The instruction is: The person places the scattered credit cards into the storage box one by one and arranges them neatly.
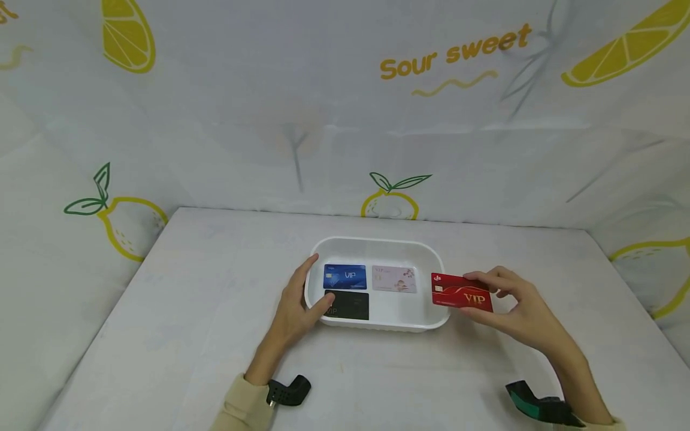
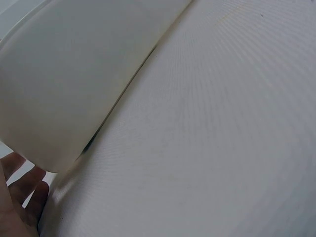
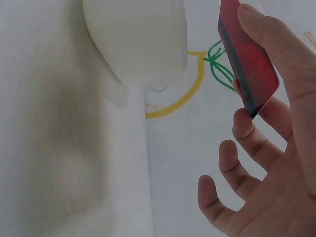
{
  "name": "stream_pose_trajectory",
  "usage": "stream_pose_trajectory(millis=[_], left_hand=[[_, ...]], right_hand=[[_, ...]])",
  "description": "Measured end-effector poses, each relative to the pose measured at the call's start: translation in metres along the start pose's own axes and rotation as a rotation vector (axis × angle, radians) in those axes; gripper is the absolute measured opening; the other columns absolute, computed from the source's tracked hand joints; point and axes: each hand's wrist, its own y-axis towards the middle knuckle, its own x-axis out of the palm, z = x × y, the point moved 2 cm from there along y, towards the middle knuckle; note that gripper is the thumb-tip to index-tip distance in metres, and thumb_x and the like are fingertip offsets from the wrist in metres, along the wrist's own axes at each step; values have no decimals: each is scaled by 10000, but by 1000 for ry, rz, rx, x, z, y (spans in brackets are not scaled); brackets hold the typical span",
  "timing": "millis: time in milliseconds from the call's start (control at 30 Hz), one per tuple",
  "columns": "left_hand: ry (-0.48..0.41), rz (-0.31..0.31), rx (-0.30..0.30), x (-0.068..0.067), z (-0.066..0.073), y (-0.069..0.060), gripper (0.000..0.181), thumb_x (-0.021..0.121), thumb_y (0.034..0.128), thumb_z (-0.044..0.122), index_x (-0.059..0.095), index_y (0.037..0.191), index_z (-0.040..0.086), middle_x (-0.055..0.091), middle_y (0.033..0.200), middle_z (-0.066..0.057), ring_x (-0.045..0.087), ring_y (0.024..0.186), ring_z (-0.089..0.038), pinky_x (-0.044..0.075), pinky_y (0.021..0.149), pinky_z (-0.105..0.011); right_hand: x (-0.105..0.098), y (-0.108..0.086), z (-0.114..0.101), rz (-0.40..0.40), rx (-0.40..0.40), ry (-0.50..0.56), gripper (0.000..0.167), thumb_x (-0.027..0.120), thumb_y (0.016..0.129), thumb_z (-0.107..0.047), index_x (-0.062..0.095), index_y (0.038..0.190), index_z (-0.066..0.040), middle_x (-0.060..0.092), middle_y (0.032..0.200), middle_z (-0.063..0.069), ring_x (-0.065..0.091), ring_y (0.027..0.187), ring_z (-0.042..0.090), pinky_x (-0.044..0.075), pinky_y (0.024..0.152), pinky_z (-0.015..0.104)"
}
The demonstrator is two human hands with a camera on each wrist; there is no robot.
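A white plastic tray (image 1: 401, 310) sits on the table, with three cards lying flat in it. The blue VIP card (image 1: 345, 278) is at the back left, a pale pink one (image 1: 395, 279) beside it, and a black card (image 1: 351, 307) in front of the blue one. My left hand (image 1: 293, 305) holds the tray's left end, its thumb reaching over the rim onto the black card's left part; the left wrist view shows fingers against the tray's outer wall (image 2: 84, 74). Between thumb and fingers my right hand (image 1: 517, 311) pinches a red VIP card (image 1: 450, 291), raised over the tray's right rim.
A white cloth covers the table (image 1: 188, 311). Behind it hangs a white backdrop (image 1: 242, 161) printed with lemons and "Sour sweet" lettering. Black bands are worn on both wrists, the left band (image 1: 291, 392) close to a beige sleeve (image 1: 245, 404).
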Motion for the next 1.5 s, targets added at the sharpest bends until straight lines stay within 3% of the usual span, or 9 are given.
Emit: stream_pose_trajectory(millis=[200, 400, 667, 967, 1333, 1500], left_hand=[[2, 3, 6, 0, -1, 0, 820, 698, 845, 352, 393, 1565, 105, 456, 1584, -183, 464, 1446, -403, 402, 1140, -641], [-7, 4, 11, 0, -3, -1, 821, 703, 845, 346, 394, 1564, 99, 455, 1584, -182, 457, 1453, -401, 397, 1147, -636], [-7, -4, 13, 1, -1, 0, 825, 707, 849, 346, 384, 1569, 104, 460, 1577, -188, 466, 1443, -404, 409, 1138, -632], [1, -4, 10, 0, 1, 0, 827, 706, 850, 356, 381, 1573, 123, 461, 1578, -183, 465, 1447, -399, 409, 1140, -631], [-4, 3, 5, -1, 0, 0, 819, 702, 845, 344, 389, 1569, 124, 461, 1575, -195, 477, 1432, -411, 424, 1124, -636], [4, 0, 10, 0, 0, 0, 816, 698, 850, 342, 388, 1567, 108, 454, 1584, -190, 465, 1445, -410, 408, 1138, -638]], right_hand=[[17, 10, -16, -54, 4, 48, 544, 924, 724, -179, 733, 1231, -118, 686, 1033, 32, 500, 1008, -49, 590, 731, 240], [36, 20, -28, -100, 4, 62, 512, 917, 747, -230, 741, 1220, -140, 692, 1011, 1, 542, 1012, 62, 586, 783, 292], [57, 25, -32, -172, 33, 68, 535, 911, 749, -283, 750, 1220, -87, 675, 969, 14, 577, 994, 192, 565, 763, 215], [68, 31, -37, -218, 31, 39, 573, 906, 740, -332, 749, 1227, -75, 669, 954, 7, 568, 966, 171, 584, 747, 277], [74, 38, -43, -307, 74, 16, 611, 895, 741, -396, 745, 1227, -58, 718, 1045, 95, 604, 989, 207, 617, 757, 343], [74, 42, -49, -352, 95, -36, 611, 899, 722, -415, 762, 1196, -55, 723, 1000, 98, 586, 929, 188, 560, 702, 275]])
